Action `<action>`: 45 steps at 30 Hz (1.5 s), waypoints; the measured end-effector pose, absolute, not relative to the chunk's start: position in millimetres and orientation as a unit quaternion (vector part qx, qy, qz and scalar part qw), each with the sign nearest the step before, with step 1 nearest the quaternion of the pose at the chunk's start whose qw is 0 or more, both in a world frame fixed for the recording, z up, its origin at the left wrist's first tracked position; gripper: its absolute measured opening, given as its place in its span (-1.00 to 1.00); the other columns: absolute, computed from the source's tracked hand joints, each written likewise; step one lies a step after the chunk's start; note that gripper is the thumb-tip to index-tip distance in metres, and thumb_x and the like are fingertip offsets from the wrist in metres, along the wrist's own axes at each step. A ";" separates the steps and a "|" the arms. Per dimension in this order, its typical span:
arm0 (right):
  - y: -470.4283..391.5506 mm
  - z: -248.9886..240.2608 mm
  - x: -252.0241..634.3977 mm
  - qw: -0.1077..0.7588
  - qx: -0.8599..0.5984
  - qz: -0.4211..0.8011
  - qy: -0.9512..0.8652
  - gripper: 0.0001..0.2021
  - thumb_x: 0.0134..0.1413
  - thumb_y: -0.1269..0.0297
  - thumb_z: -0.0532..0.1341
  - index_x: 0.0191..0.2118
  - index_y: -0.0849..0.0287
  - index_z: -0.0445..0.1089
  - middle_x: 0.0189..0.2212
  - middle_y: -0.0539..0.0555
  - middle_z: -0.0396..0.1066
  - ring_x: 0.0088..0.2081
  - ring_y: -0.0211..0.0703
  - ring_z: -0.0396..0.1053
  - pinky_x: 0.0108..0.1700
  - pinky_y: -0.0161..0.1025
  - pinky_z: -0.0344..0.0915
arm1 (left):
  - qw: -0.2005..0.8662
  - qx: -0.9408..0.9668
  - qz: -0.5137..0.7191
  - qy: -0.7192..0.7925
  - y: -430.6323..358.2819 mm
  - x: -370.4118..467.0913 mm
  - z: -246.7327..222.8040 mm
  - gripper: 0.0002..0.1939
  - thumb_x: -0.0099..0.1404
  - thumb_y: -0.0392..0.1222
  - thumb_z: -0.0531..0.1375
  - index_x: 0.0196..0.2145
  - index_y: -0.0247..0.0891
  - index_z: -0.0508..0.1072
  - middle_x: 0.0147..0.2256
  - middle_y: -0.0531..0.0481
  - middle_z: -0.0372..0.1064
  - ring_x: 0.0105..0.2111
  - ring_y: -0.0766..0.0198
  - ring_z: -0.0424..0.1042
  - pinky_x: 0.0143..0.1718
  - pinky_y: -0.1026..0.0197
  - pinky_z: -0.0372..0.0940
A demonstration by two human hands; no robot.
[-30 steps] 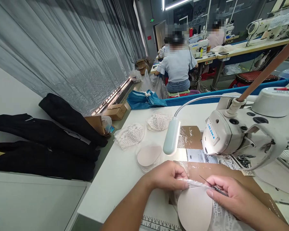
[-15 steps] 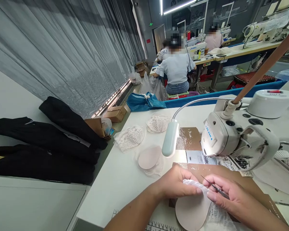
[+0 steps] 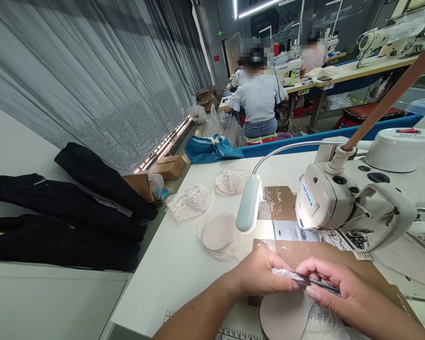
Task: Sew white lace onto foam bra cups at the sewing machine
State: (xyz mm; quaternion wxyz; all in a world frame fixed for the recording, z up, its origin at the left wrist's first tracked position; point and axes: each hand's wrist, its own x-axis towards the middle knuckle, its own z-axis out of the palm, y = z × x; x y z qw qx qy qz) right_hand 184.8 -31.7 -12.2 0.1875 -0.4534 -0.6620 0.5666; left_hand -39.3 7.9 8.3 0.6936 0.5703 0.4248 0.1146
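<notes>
My left hand pinches the gathered edge of a piece of white lace between thumb and fingers. Below it hangs a smooth beige bra cup, and more of the lace spreads under my right hand. My right hand is closed around slim dark metal thread snips, whose pointed blades lie against the lace edge by my left thumb. My fingers partly cover the snips' handles. Both hands are close together in front of the sewing machine.
A beige cup on lace and two lace cups lie on the white table. The lamp hangs left of the machine head. Brown taped board covers the machine bed. Beyond, a co-worker sits facing away.
The snips have turned lower and moved left, so their blades now touch the lace edge; before, the tip pointed up in the gap between my hands. My left hand still grips the lace.
</notes>
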 end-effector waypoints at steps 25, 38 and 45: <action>-26.2 -14.3 166.6 0.282 -0.461 0.594 -0.596 -0.57 0.08 -0.08 0.22 -0.02 0.07 0.36 -0.26 0.06 0.45 -0.18 -0.01 0.43 -0.14 -0.16 0.38 | 0.660 0.617 0.122 0.411 7.7 -38.1 3.5 -0.70 0.06 -0.03 0.38 -0.33 -0.32 0.55 -0.51 0.10 0.26 -0.52 0.40 0.17 -0.51 0.35 0.07; -34.9 -14.3 177.9 0.200 -0.466 0.568 -0.648 -0.71 0.24 0.07 0.08 -0.36 0.15 0.36 -0.47 -0.06 0.18 -0.39 -0.20 0.13 -0.36 -0.29 0.08 | 0.646 0.648 0.087 0.393 21.6 -74.9 25.7 -0.79 0.10 -0.14 0.33 -0.36 -0.33 0.47 -0.51 0.13 0.19 -0.52 0.42 0.17 -0.48 0.35 0.11; -35.7 -10.9 178.5 0.192 -0.479 0.568 -0.641 -0.72 0.21 0.05 0.07 -0.40 0.13 0.27 -0.47 -0.07 0.12 -0.40 -0.21 0.10 -0.36 -0.30 0.08 | 0.571 0.689 0.106 0.433 21.3 -74.8 36.2 -0.90 0.17 -0.22 0.22 -0.44 -0.32 0.43 -0.53 0.12 0.19 -0.51 0.41 0.18 -0.46 0.35 0.11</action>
